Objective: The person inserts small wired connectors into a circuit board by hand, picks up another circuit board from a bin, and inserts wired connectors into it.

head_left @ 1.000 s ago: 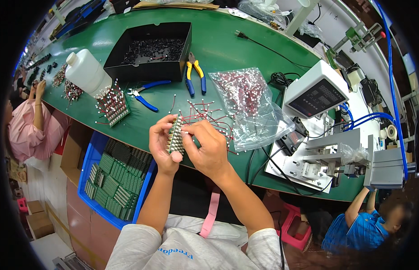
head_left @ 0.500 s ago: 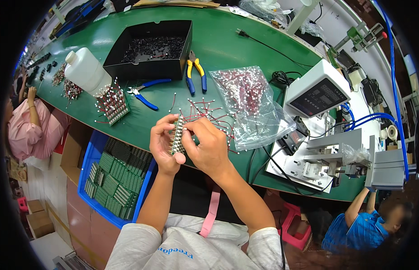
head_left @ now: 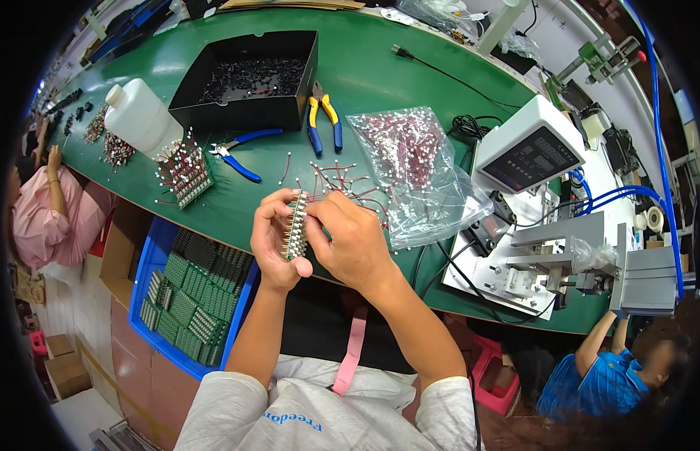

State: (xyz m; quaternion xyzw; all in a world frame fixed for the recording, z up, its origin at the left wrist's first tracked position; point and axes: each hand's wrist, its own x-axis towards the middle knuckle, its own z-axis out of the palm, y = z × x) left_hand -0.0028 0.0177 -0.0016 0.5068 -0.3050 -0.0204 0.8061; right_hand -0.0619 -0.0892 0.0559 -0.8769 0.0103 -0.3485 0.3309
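Observation:
Upright in my left hand (head_left: pixel 273 244) is a narrow circuit board panel (head_left: pixel 295 225) with rows of pale connectors, gripped between fingers and thumb. Against the panel's right side, my right hand (head_left: pixel 351 239) has its fingertips pinched together; whatever is between them is hidden. Beyond the hands lies a loose scatter of short red wires (head_left: pixel 339 177) with white plugs. To the left on the table stands a board panel bristling with red wires (head_left: pixel 183 171). A clear plastic bag (head_left: pixel 410 161) full of the same wires lies to the right.
Blue-handled cutters (head_left: pixel 245 154), yellow-and-blue pliers (head_left: pixel 324 120), a black box (head_left: pixel 245 113) of small dark parts and a white bottle (head_left: pixel 139 116) stand farther back. A blue crate (head_left: pixel 151 334) of green panels sits lower left. A machine with a display (head_left: pixel 530 150) stands right.
My left hand keeps its hold on the panel. The right hand's fingers have shifted slightly at the panel's side, and the right wrist has moved a little to the right.

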